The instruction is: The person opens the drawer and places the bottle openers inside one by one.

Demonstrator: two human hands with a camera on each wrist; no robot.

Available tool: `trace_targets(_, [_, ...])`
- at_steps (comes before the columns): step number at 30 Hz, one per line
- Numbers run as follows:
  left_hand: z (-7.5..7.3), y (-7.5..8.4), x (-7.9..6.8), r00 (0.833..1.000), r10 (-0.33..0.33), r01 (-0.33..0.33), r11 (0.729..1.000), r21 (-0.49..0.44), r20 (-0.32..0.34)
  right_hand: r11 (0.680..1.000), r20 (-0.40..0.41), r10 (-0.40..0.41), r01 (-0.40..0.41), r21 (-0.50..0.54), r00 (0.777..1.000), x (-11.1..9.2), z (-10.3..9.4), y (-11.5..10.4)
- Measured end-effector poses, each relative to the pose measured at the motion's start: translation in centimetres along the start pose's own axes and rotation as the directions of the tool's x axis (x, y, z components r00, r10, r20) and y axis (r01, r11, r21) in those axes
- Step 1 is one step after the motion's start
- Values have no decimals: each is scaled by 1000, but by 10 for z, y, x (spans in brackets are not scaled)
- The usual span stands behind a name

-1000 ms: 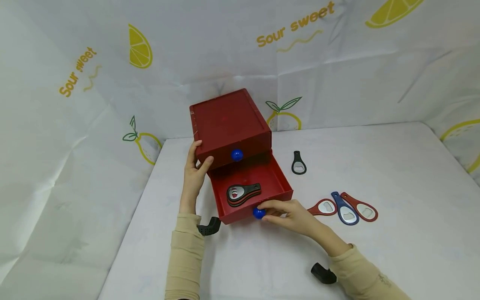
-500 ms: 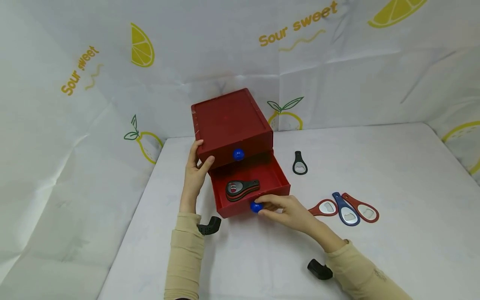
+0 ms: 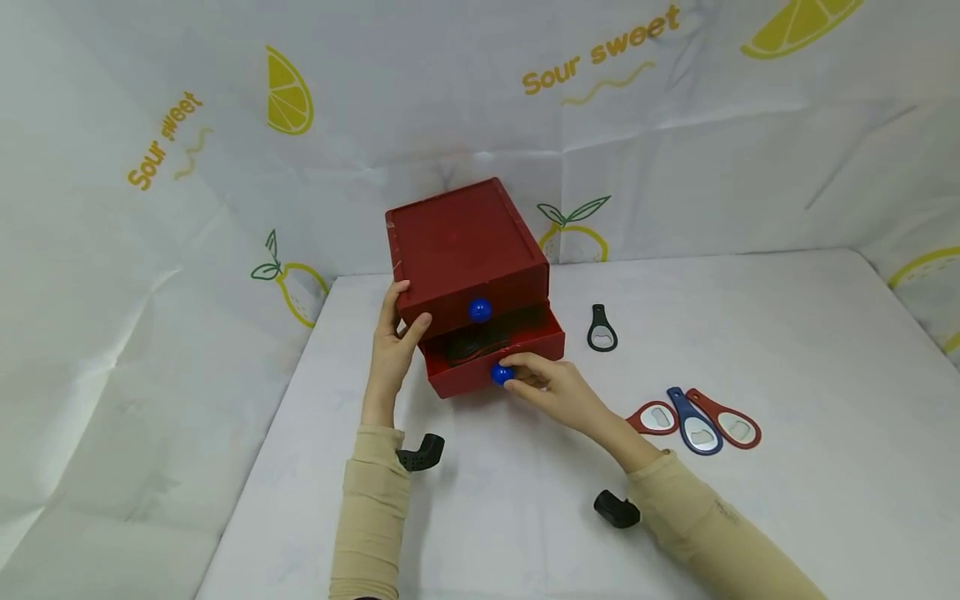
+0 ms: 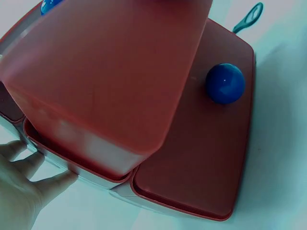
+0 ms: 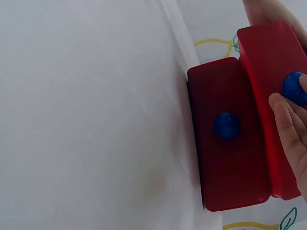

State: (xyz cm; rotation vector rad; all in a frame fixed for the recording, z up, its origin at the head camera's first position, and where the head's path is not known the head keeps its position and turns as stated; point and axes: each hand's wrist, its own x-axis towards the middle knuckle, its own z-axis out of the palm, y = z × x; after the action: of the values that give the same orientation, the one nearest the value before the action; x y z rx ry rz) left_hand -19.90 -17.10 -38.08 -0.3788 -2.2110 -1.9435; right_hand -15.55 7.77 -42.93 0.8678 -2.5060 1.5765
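Observation:
A red two-drawer box (image 3: 465, 242) stands at the back of the table, with its lower drawer (image 3: 457, 382) partly out. My right hand (image 3: 558, 392) pinches the blue knob (image 3: 502, 374) of this drawer between thumb and fingers. Dark bottle openers (image 3: 476, 342) lie stacked inside, half hidden in shadow. On the box's front left corner rests my left hand (image 3: 387, 354), thumb at the front and fingers along the side. The left wrist view shows those fingers (image 4: 55, 184) nearly straight against the side. The upper drawer, with its own blue knob (image 3: 480, 311), is closed.
Right of the box lies a black bottle opener (image 3: 602, 331). Nearer the right forearm are two red bottle openers (image 3: 654, 417) (image 3: 735, 427) and a blue one (image 3: 701, 433). A white lemon-print cloth (image 3: 450, 100) hangs behind the box.
My right hand has pushed the lower drawer inward, away from me, and the openers in it have gone further under the upper drawer. The left hand stays at the box's corner.

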Motion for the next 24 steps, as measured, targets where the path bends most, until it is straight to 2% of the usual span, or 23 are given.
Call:
trace_targets(13, [0, 1, -1, 1000, 3, -3, 1000, -18, -1, 997, -69, 75, -74, 5, 995, 31, 7, 8])
trace_targets(24, [0, 1, 0, 1000, 3, -3, 1000, -14, 7, 995, -61, 97, -96, 23, 993, 42, 9, 13])
